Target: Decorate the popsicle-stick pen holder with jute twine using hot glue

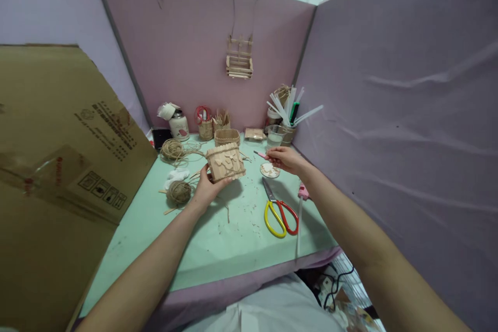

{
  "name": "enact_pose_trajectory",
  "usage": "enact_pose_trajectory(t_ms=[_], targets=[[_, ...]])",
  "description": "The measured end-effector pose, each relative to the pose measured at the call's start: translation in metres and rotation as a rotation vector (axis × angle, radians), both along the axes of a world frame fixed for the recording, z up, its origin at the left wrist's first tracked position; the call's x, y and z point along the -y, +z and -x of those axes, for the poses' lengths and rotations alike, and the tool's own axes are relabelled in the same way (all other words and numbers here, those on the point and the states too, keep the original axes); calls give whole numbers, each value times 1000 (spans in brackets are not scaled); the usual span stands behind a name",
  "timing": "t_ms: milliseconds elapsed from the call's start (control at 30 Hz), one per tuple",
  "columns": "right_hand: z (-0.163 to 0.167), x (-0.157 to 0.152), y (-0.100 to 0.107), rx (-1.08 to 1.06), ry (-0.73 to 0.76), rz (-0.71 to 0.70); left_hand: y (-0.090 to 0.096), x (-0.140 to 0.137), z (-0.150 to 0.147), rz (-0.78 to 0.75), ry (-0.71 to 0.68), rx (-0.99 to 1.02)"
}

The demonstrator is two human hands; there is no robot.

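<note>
My left hand is closed around a small box of light wooden sticks, raised over the table. Leaf-shaped pieces and a twine-like line decorate its facing side. Pinched in the fingers of my right hand is a slim pink tool with a dark tip, too small to name exactly. The tip points left toward the box, apart from it. Just below that hand lies a small round dish with white and pale bits in it. Scissors with one yellow and one red handle rest nearer to me.
A pink glue gun with a white stick lies at right. Twine balls sit left. At the back stand a woven basket, a jar and a clear cup. A large cardboard box borders the left.
</note>
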State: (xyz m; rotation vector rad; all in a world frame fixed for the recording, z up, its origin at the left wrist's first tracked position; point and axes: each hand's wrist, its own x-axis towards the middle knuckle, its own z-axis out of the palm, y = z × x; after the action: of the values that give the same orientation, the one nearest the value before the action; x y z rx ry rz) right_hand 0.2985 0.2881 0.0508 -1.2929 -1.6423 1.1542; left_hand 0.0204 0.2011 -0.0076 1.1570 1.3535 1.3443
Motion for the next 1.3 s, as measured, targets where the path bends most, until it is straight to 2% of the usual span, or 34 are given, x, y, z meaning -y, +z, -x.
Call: enact_pose_trajectory(t_ms=[233, 467, 633, 833, 1033, 1300], targets=[[27, 42, 10, -267, 2, 54, 0, 1, -1, 21, -5, -2], [60, 71, 7, -233, -45, -110, 2, 6, -5, -51, -34, -3], [80, 74, 4, -190, -30, -163, -2, 5, -7, -99, -17, -46], [100, 71, -6, -51, -146, -266, 1, 6, -7, -115, 14, -62], [106, 64, -13, -12, -128, -270, -1, 5, -7, -125, 39, -49], [106, 59, -10, 10, -125, -261, 3, 8, -8, -115, 44, -74]])
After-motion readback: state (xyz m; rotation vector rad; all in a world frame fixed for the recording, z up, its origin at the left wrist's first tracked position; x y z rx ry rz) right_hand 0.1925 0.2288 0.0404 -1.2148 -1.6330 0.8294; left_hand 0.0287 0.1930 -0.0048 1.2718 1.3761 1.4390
